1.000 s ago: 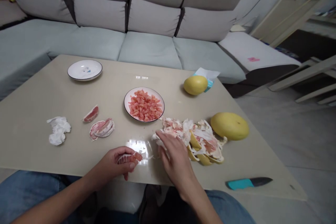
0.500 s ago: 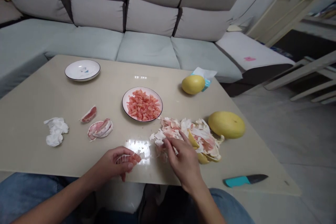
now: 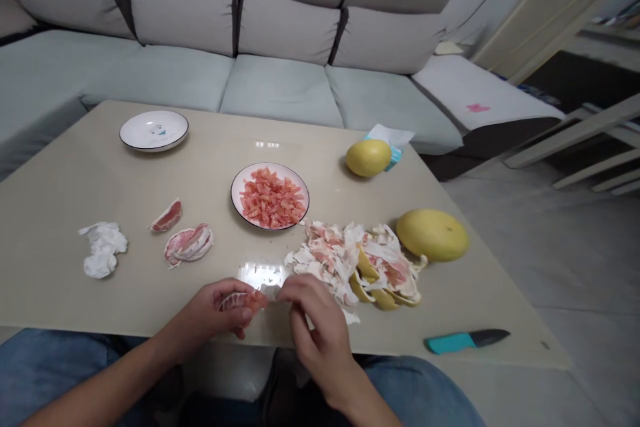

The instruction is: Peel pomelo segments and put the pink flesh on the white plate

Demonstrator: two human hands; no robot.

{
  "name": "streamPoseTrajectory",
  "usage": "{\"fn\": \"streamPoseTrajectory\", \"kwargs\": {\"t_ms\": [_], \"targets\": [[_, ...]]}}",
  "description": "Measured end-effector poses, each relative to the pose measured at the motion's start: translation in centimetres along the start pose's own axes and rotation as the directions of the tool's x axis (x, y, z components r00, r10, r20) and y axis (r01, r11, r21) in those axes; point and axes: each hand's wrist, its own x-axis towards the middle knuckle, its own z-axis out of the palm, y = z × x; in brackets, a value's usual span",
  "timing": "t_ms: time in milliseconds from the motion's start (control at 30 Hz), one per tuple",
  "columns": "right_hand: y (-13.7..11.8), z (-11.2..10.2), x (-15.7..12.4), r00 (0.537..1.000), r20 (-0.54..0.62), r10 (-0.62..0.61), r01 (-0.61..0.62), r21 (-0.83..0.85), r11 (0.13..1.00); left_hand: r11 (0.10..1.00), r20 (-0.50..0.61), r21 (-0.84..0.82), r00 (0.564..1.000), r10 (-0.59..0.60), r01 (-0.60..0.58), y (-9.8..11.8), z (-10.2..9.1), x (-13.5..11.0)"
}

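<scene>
My left hand (image 3: 223, 310) is closed round a peeled pomelo segment (image 3: 255, 301), whose pink flesh shows beyond the fingertips. A thin, pale membrane (image 3: 272, 291) sticks out from the segment's right end. At that membrane the fingers of my right hand (image 3: 317, 327) are pinched together; their tips partly hide it. Just behind my right hand lies a heap of pomelo peel and membrane scraps (image 3: 335, 250). Beyond both hands a dark-rimmed plate (image 3: 239, 205) holds pink pomelo flesh pieces (image 3: 273, 200). Other unpeeled segments (image 3: 193, 243) lie left of the plate.
Crumpled tissue (image 3: 104, 248) lies at the left. A white plate (image 3: 150, 130) stands at the far left. Two whole pomelos, one near (image 3: 433, 235) and one far (image 3: 369, 158), sit at the right, the far one by a tissue pack (image 3: 395, 147). A turquoise-handled knife (image 3: 465, 341) lies near the front edge.
My right hand has moved left from the scrap heap to the segment's end. A white scrap now shows at the heap's front. My left hand stays nearly still with the segment.
</scene>
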Motion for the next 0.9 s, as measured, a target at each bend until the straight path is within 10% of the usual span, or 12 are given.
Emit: {"fn": "streamPoseTrajectory", "kwargs": {"t_ms": [433, 900], "targets": [[-0.2, 1.7, 0.0, 0.893, 0.263, 0.365, -0.414, 0.162, 0.896, 1.000, 0.038, -0.019, 0.999, 0.007, -0.006, 0.1, 0.0, -0.2], [0.1, 1.4, 0.0, 0.942, 0.238, 0.235, -0.262, 0.085, 0.961, 0.996, 0.085, -0.035, 0.993, -0.084, 0.087, 0.3, 0.0, -0.3]]}}
